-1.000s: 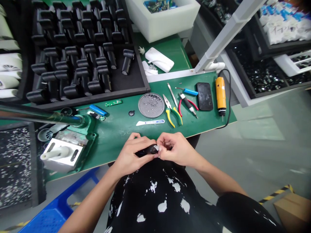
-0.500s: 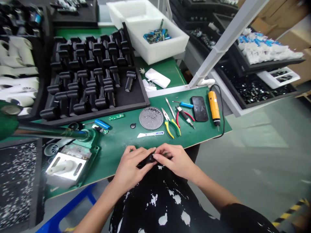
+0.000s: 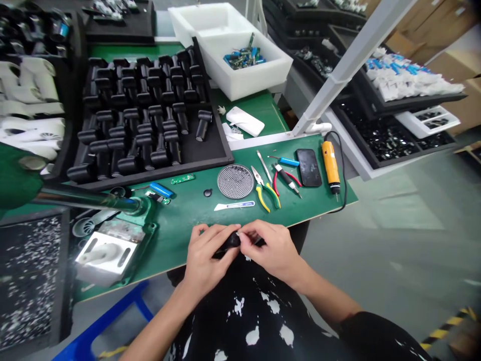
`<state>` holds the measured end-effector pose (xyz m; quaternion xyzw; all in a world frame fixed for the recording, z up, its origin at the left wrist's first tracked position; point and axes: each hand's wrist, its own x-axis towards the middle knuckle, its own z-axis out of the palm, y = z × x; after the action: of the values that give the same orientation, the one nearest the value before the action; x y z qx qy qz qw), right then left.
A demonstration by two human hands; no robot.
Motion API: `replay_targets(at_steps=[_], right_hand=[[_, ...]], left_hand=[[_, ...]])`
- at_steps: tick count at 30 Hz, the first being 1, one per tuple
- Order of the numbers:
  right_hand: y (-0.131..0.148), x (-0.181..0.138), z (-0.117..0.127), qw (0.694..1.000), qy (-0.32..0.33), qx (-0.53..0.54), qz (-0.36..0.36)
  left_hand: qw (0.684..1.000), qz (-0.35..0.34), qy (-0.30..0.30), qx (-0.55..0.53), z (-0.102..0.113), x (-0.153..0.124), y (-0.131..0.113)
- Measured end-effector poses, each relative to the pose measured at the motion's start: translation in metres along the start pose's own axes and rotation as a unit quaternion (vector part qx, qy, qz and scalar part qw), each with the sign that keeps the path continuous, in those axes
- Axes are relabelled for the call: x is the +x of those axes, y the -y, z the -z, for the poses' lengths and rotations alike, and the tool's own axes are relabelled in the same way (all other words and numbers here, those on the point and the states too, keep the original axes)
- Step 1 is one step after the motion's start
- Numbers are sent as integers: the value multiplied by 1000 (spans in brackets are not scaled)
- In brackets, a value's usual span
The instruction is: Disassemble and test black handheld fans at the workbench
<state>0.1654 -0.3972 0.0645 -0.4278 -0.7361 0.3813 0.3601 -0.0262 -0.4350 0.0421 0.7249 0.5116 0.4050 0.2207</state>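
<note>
My left hand (image 3: 206, 256) wraps round a small black handle-shaped part (image 3: 230, 242) at the near edge of the green bench (image 3: 188, 210). My right hand (image 3: 271, 249) pinches at the right end of the same part, fingertips pressed together against it. Both hands meet just over the bench edge, above my lap. Most of the part is hidden by my fingers.
A black tray (image 3: 210, 130) holds several black handle parts. Pliers (image 3: 265, 189), red cutters (image 3: 284, 178), tweezers (image 3: 264, 166), a round mesh disc (image 3: 235, 181), a white spudger (image 3: 233, 205), a phone (image 3: 308, 167), an orange driver (image 3: 330, 165), a white bin (image 3: 240, 60) and a lever press (image 3: 108, 235) lie about.
The view tilted up, then steadied, so the bench sits lower in view. The white bit seen at my right fingertips a second ago no longer shows. Both hands stay on the black part.
</note>
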Motion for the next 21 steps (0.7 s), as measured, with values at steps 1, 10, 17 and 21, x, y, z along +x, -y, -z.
replay_targets(at_steps=[1, 10, 17, 21], right_hand=[[2, 2, 0, 996, 7, 75, -46], [13, 2, -21, 824, 13, 525, -212], [29, -2, -35, 773, -84, 593, -209], [33, -2, -35, 763, -95, 605, -205]], left_hand=[[1000, -2, -12, -28, -1, -1, 1], [973, -19, -104, -203, -6, -1, 3], [970, -63, -126, -200, -8, 6, -1], [969, -76, -137, -191, -7, 9, -3]])
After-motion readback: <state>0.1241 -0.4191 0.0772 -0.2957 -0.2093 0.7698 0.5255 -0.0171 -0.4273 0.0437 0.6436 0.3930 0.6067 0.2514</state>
